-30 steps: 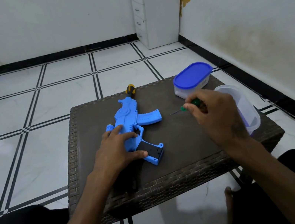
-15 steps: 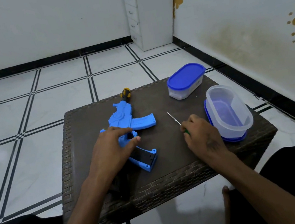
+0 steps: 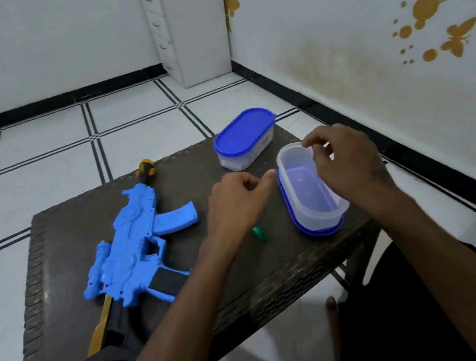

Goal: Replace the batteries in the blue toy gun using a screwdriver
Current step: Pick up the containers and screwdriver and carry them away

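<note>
The blue toy gun (image 3: 134,245) lies flat on the left half of the dark woven table (image 3: 277,274), with its black and yellow stock towards me. A green screwdriver handle (image 3: 259,233) lies on the table, its shaft hidden under my left wrist. My left hand (image 3: 237,202) hovers above it with fingers curled and nothing visible in them, its thumb close to the clear open container (image 3: 312,196). My right hand (image 3: 344,162) is over that container, thumb and forefinger pinching its far rim.
The open container stands on its blue lid (image 3: 320,231) at the table's right edge. A closed container with a blue lid (image 3: 244,138) sits at the far right corner. A white drawer unit (image 3: 189,27) stands in the room corner. The wall runs close on the right.
My right hand let go of the screwdriver, which now lies on the table, and rose to the open container. My left hand left the gun and moved right towards the container.
</note>
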{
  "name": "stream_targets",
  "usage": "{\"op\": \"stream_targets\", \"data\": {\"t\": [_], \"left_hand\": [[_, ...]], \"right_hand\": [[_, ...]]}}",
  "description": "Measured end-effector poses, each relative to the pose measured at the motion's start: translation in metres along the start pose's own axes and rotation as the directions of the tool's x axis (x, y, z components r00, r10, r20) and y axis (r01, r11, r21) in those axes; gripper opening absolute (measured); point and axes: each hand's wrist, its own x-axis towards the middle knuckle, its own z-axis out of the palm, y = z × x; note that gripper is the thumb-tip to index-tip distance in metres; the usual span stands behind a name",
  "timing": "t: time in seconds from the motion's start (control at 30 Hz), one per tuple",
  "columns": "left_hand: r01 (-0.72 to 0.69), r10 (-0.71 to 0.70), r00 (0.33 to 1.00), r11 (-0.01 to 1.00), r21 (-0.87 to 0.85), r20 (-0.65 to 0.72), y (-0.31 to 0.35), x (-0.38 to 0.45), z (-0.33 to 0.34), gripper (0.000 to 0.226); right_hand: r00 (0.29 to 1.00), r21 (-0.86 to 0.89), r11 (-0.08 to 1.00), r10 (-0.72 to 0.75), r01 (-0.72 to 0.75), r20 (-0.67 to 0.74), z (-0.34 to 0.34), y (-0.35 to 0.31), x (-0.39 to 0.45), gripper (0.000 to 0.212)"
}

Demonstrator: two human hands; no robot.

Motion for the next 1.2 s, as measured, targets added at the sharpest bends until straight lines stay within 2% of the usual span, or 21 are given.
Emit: {"op": "stream_targets", "data": {"t": [0.1, 0.2, 0.3, 0.43, 0.5, 0.6, 0.7, 0.77, 0.87, 0.93, 1.0, 1.1, 1.2], "left_hand": [[0.09, -0.098, 0.984, 0.994, 0.059, 0.146, 0.017, 0.019, 0.03, 0.057], [0.151, -0.154, 0.96, 0.988, 0.032, 0.232, 0.017, 0.03, 0.043, 0.04], [0.185, -0.17, 0.958, 0.982, -0.045, 0.233, 0.015, 0.032, 0.042, 0.023], [0.207, -0.183, 0.968, 0.969, -0.135, 0.171, 0.013, 0.029, 0.02, 0.021], [0.205, -0.181, 0.974, 0.961, -0.184, 0.139, 0.01, 0.027, 0.003, 0.021], [0.192, -0.173, 0.978, 0.963, -0.188, 0.114, 0.001, 0.022, -0.018, 0.024], [0.207, -0.192, 0.976, 0.963, -0.17, 0.105, -0.01, 0.018, -0.028, 0.023], [0.222, -0.206, 0.972, 0.962, -0.162, 0.109, -0.015, 0.015, -0.027, 0.022], [0.237, -0.22, 0.969, 0.957, -0.169, 0.112, -0.019, 0.014, -0.019, 0.023], [0.245, -0.226, 0.966, 0.955, -0.167, 0.126, -0.019, 0.016, -0.011, 0.023], [0.261, -0.238, 0.96, 0.951, -0.167, 0.147, -0.019, 0.021, -0.003, 0.024], [0.279, -0.246, 0.951, 0.944, -0.176, 0.19, -0.016, 0.026, 0.009, 0.024], [0.263, -0.217, 0.947, 0.947, -0.184, 0.237, -0.014, 0.029, 0.025, 0.025]], "right_hand": [[0.991, -0.009, 0.993, 0.119, -0.118, 0.069, -0.006, 0.02, 0.004, 0.023], [0.965, -0.003, 0.975, 0.219, -0.221, 0.145, -0.008, 0.034, 0.004, 0.027], [0.936, -0.001, 0.955, 0.292, -0.298, 0.197, -0.009, 0.047, 0.004, 0.032], [0.891, -0.067, 0.935, 0.353, -0.349, 0.287, -0.004, 0.055, 0.006, 0.033], [0.855, -0.12, 0.923, 0.384, -0.365, 0.348, 0.005, 0.057, 0.005, 0.035], [0.824, -0.223, 0.921, 0.386, -0.319, 0.416, 0.021, 0.052, 0.0, 0.053], [0.861, -0.336, 0.921, 0.328, -0.198, 0.39, 0.034, 0.043, -0.009, 0.063], [0.864, -0.346, 0.916, 0.334, -0.203, 0.377, 0.039, 0.04, -0.01, 0.066], [0.814, -0.232, 0.917, 0.396, -0.325, 0.424, 0.038, 0.045, -0.006, 0.064], [0.788, -0.069, 0.896, 0.419, -0.438, 0.451, 0.033, 0.053, -0.004, 0.05], [0.796, 0.103, 0.849, 0.435, -0.518, 0.421, 0.025, 0.059, -0.004, 0.034], [0.839, 0.218, 0.831, 0.429, -0.512, 0.335, 0.008, 0.059, -0.002, 0.016], [0.855, 0.266, 0.836, 0.379, -0.48, 0.355, -0.003, 0.049, 0.002, 0.007]]}}
